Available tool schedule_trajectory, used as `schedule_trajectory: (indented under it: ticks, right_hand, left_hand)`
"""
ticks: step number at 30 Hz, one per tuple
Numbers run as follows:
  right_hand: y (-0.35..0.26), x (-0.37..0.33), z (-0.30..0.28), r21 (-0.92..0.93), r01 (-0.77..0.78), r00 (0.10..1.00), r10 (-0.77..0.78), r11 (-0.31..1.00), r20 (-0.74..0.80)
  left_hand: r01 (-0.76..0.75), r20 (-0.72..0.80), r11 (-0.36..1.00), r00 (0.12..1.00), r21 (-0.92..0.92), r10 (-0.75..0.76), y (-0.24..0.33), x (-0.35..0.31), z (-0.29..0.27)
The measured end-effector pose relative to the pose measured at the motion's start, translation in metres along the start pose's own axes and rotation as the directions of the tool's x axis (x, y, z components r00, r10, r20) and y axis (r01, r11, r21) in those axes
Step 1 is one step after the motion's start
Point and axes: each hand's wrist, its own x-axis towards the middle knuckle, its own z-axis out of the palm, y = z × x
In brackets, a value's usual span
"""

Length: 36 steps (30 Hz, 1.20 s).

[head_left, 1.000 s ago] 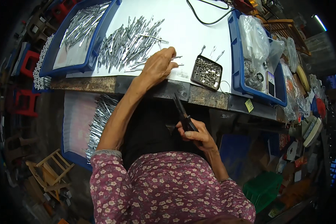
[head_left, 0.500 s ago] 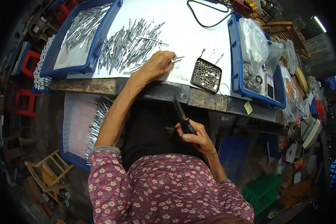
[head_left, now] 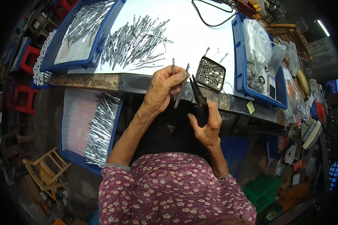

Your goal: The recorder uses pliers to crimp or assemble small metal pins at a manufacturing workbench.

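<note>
Sheet (head_left: 204, 43) lies on worktable (head_left: 90, 82); red stools (head_left: 33, 50) left.

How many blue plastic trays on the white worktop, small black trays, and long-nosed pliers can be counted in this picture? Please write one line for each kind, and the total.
Blue plastic trays: 2
Small black tray: 1
Long-nosed pliers: 1
Total: 4
</note>
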Motion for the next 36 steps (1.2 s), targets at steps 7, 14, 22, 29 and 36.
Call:
schedule_trajectory:
  ticks: [7, 14, 22, 29, 36]
  right_hand:
    - [0.013, -0.008, 0.005, -0.184, 0.119, 0.991, -0.129, 0.976, -0.043]
    - [0.015, -0.017, 0.005, -0.043, 0.023, 1.0, -0.022, 0.999, 0.009]
    - [-0.006, -0.015, -0.018, 0.447, -0.639, 0.767, 0.477, 0.626, 0.429]
    - [0.006, -0.023, -0.04, 0.624, -0.771, 0.628, 0.319, 0.127, 0.71]
    - [0.004, -0.029, -0.031, 0.655, -0.754, 0.622, 0.272, -0.045, 0.734]
  left_hand:
    - [0.065, 0.003, 0.988, 0.998, -0.14, -0.065, -0.014, -0.009, 0.0]
    - [0.006, -0.018, 0.979, 1.0, -0.206, -0.01, -0.032, -0.011, 0.005]
    - [-0.422, 0.024, 0.501, 0.782, 0.756, 0.623, -0.04, -0.017, 0.021]
    - [-0.766, 0.761, -0.261, 0.414, 0.587, 0.499, -0.029, -0.009, 0.0]
    - [-0.699, 0.617, -0.081, 0.564, 0.71, 0.549, -0.028, -0.01, -0.003]
